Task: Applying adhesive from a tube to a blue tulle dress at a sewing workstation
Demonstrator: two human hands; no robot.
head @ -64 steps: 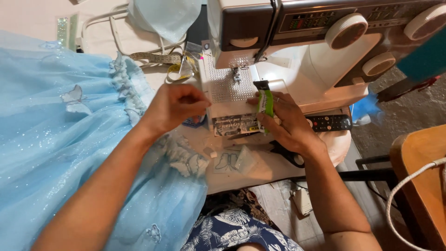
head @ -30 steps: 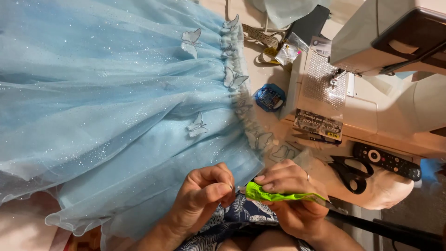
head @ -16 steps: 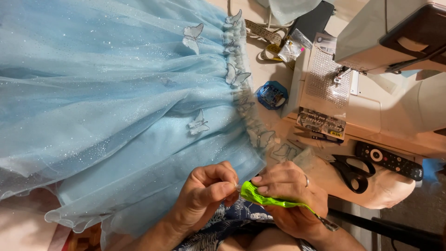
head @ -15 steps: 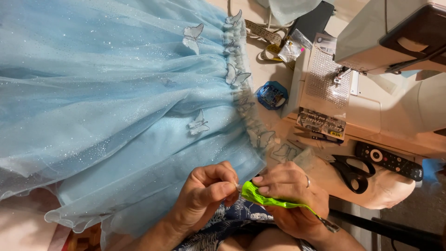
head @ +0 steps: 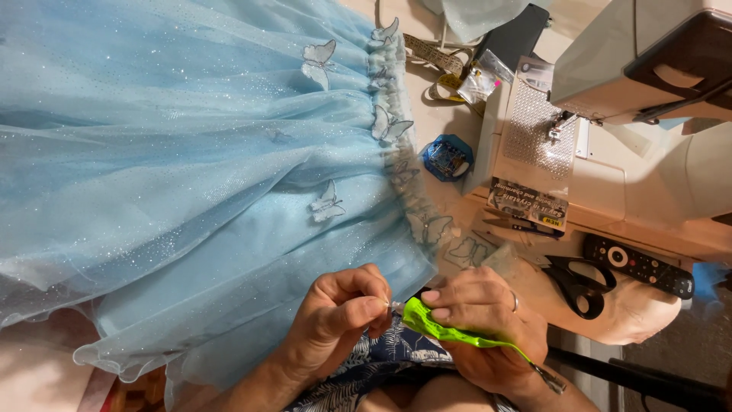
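My right hand (head: 488,324) is closed around a bright green tool (head: 446,329), thumb and fingers wrapped along its length, its tip poking out toward my left. My left hand (head: 343,313) pinches shut on something small at that tip; what it is I cannot tell. The light blue tulle skirt (head: 191,175) lies touching my left knuckles, spreading away above.

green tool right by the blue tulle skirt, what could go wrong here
The right hand holds the green tool with its tip at the left hand, whose fingertips pinch something too small to make out; a slip could prick a finger. The work sits against the edge of the blue tulle skirt, so the tip might snag the thin net. The black scissors lie near the table's edge beside the right hand, and an elbow could knock them off.
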